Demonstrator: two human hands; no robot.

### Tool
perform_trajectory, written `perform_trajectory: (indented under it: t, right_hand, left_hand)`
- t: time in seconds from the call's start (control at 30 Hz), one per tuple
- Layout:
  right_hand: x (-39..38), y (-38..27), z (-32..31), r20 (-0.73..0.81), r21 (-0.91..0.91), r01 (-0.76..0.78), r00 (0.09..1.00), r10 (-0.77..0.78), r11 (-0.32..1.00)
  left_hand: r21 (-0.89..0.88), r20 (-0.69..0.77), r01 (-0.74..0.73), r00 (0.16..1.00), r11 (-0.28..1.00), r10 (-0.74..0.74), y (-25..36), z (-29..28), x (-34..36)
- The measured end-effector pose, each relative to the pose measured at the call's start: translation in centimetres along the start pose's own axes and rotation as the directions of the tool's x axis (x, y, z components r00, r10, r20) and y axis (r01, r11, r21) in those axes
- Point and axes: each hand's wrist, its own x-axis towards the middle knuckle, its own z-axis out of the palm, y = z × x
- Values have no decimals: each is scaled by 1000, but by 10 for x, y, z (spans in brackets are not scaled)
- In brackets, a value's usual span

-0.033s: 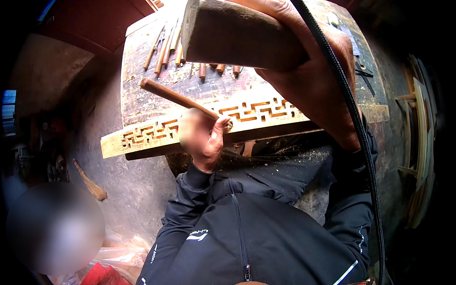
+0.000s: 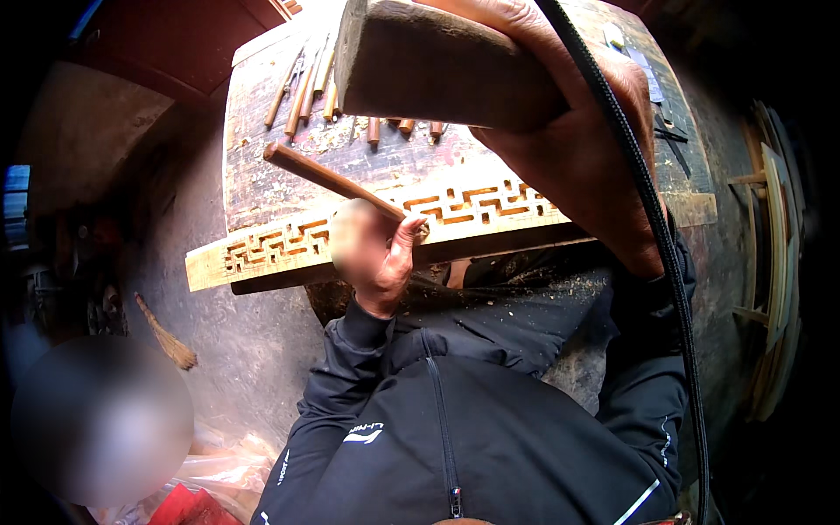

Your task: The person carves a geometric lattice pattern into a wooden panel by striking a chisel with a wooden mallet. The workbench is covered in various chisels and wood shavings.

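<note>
- Left hand (image 2: 388, 269), partly blurred: clamped on a slanting wooden handle (image 2: 328, 178), over the carved board (image 2: 472, 229).
- Right hand (image 2: 569, 157): clamped on a raised wooden block (image 2: 442, 74), apart from the left.
- Carved board: along the bench's (image 2: 280, 191) near edge.
- Tools (image 2: 302, 94): farther back on the bench.

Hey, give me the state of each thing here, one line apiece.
Left hand, closed on wooden handle
Wooden handle, tilted
Right hand, closed on wooden block
Wooden block, held up
Carved board, slotted, along the bench's near edge
Bench, shavings scattered on it
Loose tools, lying on bench
Jacket, zipped
</note>
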Motion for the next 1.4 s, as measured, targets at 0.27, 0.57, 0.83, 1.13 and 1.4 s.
perform_trajectory:
  t: [0.27,0.57,0.83,1.13,1.4]
  right_hand:
    - [13,-12,1,-46,4,28,999,-28,1000]
    - [18,-3,3,-115,-41,88,989,-92,995]
    - [7,17,0,-35,-306,293,947,-319,906]
    - [-17,10,-14,143,-303,86,989,-44,949]
    - [-8,-8,-7,41,-83,-28,999,32,996]
  left_hand:
    - [41,18,-53,998,998,53,28,8,14]
    - [177,105,-135,987,975,118,36,3,17]
    - [131,75,-68,995,989,58,30,2,11]
    - [-365,-24,136,988,921,-155,28,-2,2]
    - [-245,96,211,976,946,-193,28,-4,2]
